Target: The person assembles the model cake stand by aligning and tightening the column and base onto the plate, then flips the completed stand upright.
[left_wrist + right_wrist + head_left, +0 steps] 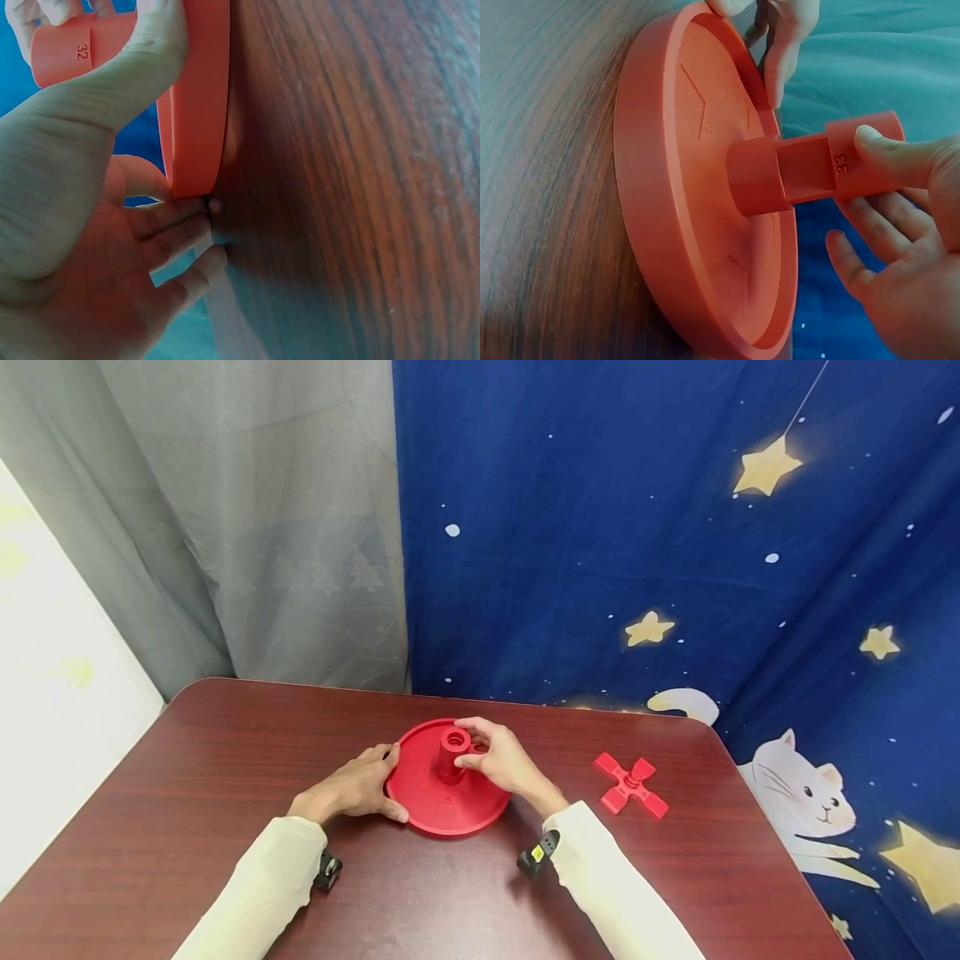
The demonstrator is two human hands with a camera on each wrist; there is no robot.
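Right grip [504, 758] pinched the upper part of a red post [452, 768], its thumb on the near side and its fingers reaching round the far side. Directly below that hold, the post narrowed to a flat-sided stretch above a round collar; the right wrist view showed the number 33 just beside the thumb, and the left wrist view showed 32 on the post. A round hole was visible in the top of the post, between the thumb and fingers.

Under the right grip, the post stood upright at the middle of a round red disc [450, 814] with a raised rim and thin angular lines marked on its face. Across the disc, to the left, the left grip [358, 783] held the rim, its thumb at the near edge and its fingers spread along the outer side. Some of those fingertips came close to the worktop [420, 902]; whether they touched it could not be told.

Well apart to the right of the right grip lay a red cross-shaped piece [633, 785] with a short round stub at its centre. Behind both grips came white sleeves [611, 877]. Beyond them, past the worktop's far edge, hung a grey curtain [285, 510] and a blue curtain [562, 527] patterned with stars.
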